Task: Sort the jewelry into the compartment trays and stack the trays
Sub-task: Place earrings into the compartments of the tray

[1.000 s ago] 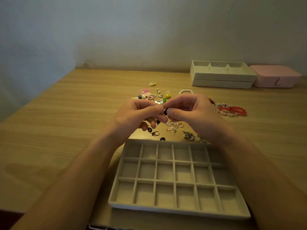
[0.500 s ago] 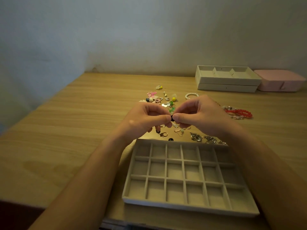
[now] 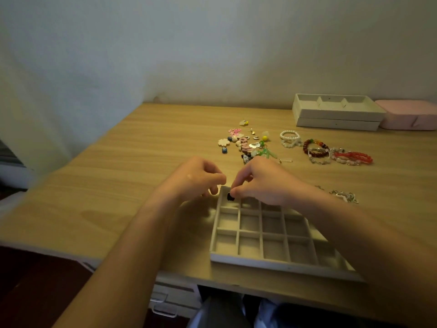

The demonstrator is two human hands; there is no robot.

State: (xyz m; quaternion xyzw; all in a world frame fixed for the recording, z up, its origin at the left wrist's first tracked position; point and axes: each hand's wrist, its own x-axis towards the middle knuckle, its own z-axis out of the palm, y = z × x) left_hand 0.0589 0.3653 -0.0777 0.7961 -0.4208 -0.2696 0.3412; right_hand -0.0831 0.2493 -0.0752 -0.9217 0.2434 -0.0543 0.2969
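Pinching a small black piece (image 3: 230,196) between thumb and fingertip, the right hand (image 3: 262,183) hangs over the far left corner compartment of the grid tray (image 3: 283,266) on the counter (image 3: 118,185). The left hand (image 3: 196,178) sits just beside it, fingers curled in; whether it holds anything cannot be told. Beyond both hands lies the loose jewelry pile (image 3: 248,145), bead bracelets (image 3: 331,152) to its right, and two stacked trays (image 3: 335,114) well beyond.

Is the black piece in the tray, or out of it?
Not set down: the right hand pinches the black piece over the far-left compartment of the tray. Whether it touches the bottom, cannot tell.
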